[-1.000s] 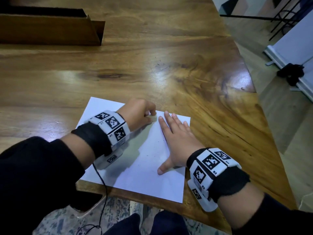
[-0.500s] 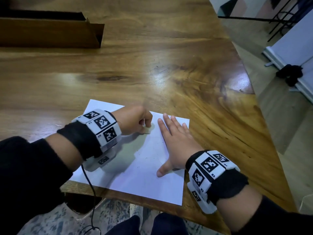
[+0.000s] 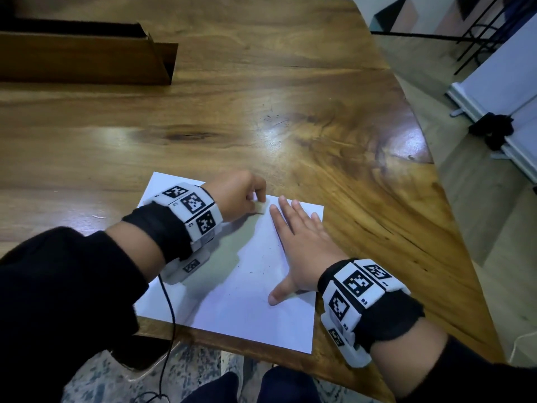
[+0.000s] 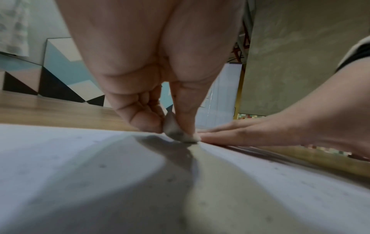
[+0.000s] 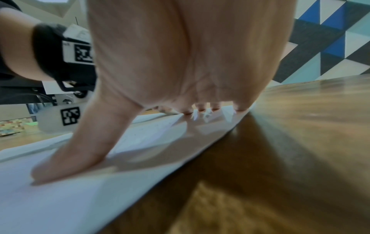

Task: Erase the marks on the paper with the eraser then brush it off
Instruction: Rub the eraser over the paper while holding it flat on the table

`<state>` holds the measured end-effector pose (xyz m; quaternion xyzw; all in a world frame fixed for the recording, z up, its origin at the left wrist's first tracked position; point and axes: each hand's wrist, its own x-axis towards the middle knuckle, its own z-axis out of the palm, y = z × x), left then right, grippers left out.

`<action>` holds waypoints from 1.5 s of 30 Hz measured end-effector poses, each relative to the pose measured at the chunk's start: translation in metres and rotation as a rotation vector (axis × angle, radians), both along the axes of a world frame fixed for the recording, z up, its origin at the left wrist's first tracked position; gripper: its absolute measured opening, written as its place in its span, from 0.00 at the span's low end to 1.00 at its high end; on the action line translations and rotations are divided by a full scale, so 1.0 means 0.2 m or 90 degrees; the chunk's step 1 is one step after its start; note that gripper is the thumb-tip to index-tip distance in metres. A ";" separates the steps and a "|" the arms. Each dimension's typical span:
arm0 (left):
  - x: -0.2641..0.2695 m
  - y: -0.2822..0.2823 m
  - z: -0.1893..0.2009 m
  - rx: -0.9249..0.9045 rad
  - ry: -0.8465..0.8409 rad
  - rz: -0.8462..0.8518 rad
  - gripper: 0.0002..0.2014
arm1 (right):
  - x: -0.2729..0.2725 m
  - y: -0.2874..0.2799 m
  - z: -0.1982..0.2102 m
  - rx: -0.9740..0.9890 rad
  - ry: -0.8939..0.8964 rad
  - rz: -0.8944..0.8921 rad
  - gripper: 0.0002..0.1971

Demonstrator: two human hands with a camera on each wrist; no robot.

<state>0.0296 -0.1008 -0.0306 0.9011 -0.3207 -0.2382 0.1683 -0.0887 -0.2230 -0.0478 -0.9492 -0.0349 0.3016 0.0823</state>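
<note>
- Two hands are on the paper as I watch from my end: my left hand is curled around the eraser, pinching it between thumb and fingertips, with its worn tip pressed to the sheet near the far edge.
- My right hand lies flat with straight, spread fingers and the thumb out to the side, pinning the sheet just beside the eraser.
- The paper sits at the near edge of the wooden table, its near right corner reaching that edge; a cardboard box stands well apart at the far left.
- I judge the rubbing step is under way; small dark specks, likely crumbs or leftover marks, dot the middle of the sheet, though I cannot tell which from this blur.
- Risk: the eraser works close to the far edge, so a hard stroke towards that edge could catch the edge and crease or fold the sheet.
- Risk: if the flat hand lifts or slides, the sheet could skid on the glossy wood and wrinkle.
- Risk: the eraser tip looks grey in the left wrist view, so it may smear rather than clean.
- Risk: brushing towards me would sweep crumbs off the table onto my lap.
</note>
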 end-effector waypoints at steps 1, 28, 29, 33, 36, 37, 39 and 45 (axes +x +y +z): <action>0.00 -0.02 -0.01 -0.020 -0.028 0.011 0.06 | 0.00 0.00 0.00 -0.001 -0.001 0.001 0.76; -0.14 0.05 0.02 0.043 0.003 -0.014 0.04 | -0.04 -0.07 0.02 0.046 -0.017 -0.060 0.72; -0.11 0.02 0.03 0.044 0.003 -0.012 0.05 | -0.04 -0.06 0.02 0.037 -0.017 -0.059 0.73; -0.04 -0.08 0.02 -0.023 -0.045 0.047 0.05 | -0.04 -0.05 0.00 0.005 -0.015 -0.053 0.74; -0.10 -0.04 -0.02 -0.037 -0.022 0.031 0.04 | -0.03 -0.04 0.00 0.001 -0.014 -0.053 0.74; -0.12 -0.01 -0.02 -0.031 0.000 -0.002 0.06 | -0.03 -0.04 0.00 0.003 -0.016 -0.054 0.74; -0.13 0.03 -0.01 0.008 0.041 -0.076 0.08 | -0.03 -0.04 0.00 0.009 -0.019 -0.057 0.74; -0.03 -0.08 0.01 -0.010 -0.046 -0.014 0.06 | -0.04 -0.04 0.01 -0.012 -0.013 -0.047 0.74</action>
